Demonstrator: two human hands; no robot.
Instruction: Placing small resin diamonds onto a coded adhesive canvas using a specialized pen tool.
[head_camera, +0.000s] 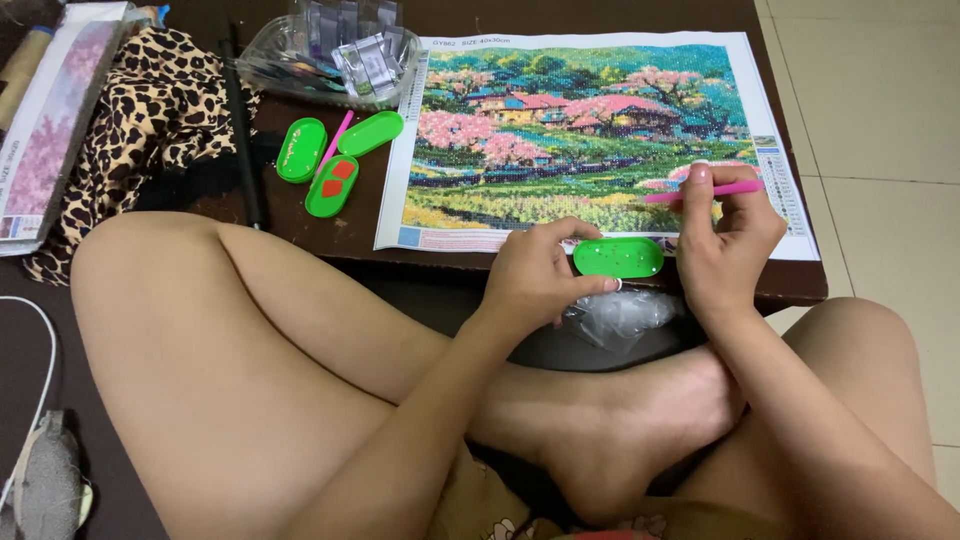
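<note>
My left hand (540, 272) grips the left end of a green oval bead tray (618, 257) at the table's near edge, with a small clear plastic bag (620, 313) hanging under its fingers. My right hand (722, 240) holds a pink pen-shaped applicator (702, 190), its tip pointing left over the lower right part of a colourful landscape bead canvas (590, 130). The canvas lies flat on a low dark brown table (790, 280). My crossed bare legs sit below the table edge.
Three more green trays (330, 160) and a second pink pen (335, 140) lie left of the canvas. A clear tub of small bead packets (330, 55) stands at the back. Leopard-print fabric (150, 110) and a flat box (50, 120) sit far left. Tiled floor lies to the right.
</note>
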